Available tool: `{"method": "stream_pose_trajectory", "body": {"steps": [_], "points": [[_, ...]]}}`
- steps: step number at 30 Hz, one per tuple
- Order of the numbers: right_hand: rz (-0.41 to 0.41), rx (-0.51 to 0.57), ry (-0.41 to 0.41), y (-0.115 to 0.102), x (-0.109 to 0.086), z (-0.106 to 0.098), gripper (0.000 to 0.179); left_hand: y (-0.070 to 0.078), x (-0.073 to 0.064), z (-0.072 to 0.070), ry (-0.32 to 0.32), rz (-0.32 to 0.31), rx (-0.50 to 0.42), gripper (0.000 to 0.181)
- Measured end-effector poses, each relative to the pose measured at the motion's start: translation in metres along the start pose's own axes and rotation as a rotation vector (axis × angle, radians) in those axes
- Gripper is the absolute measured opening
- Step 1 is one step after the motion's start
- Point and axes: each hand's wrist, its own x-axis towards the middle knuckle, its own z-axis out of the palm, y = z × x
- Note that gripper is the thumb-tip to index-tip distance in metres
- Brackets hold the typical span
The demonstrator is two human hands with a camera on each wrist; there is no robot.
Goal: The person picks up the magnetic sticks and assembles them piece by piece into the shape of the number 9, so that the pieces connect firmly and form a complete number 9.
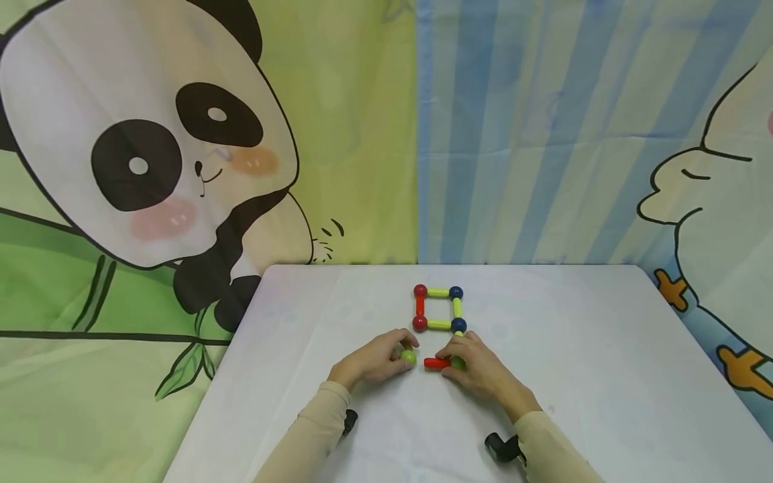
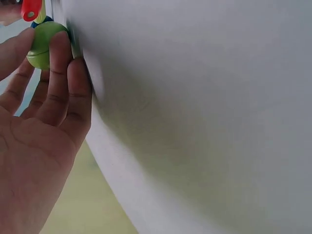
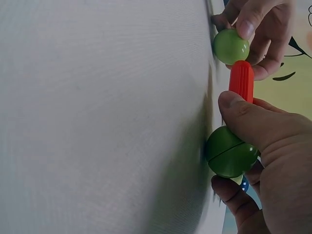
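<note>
My left hand (image 1: pixel 373 357) pinches a light green ball (image 1: pixel 408 356) between thumb and fingers, close over the white table. Facing it, my right hand (image 1: pixel 482 367) grips a red rod (image 1: pixel 436 363) near the end that meets a darker green ball (image 3: pixel 231 152). The rod's free end points at the light green ball and overlaps its edge in the right wrist view. Beyond the hands lies a square of magnetic rods and balls, with two red balls (image 1: pixel 419 323) on its left and two blue balls (image 1: pixel 455 292) on its right. A short yellow-green rod (image 1: pixel 459 333) runs from the nearer blue ball toward my right hand, which partly hides it.
The white table (image 1: pixel 604 349) ends at a back edge against a printed cloth with a panda (image 1: pixel 145 134) and blue stripes. Black wrist camera mounts (image 1: pixel 502 447) show beside both sleeves, low over the table.
</note>
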Motion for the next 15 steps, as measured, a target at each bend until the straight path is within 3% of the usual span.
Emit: {"method": "stream_pose_trajectory", "body": {"steps": [6,15], "points": [[0.01,0.007,-0.003,-0.0012,0.0004,0.0,0.024,-0.0035,-0.0043,0.0028,0.0,0.033,-0.045,0.033],[0.008,0.001,0.021,-0.0011,-0.0003,0.0008,0.024,0.0001,-0.0051,0.009,0.067,0.103,-0.023,0.031]]}}
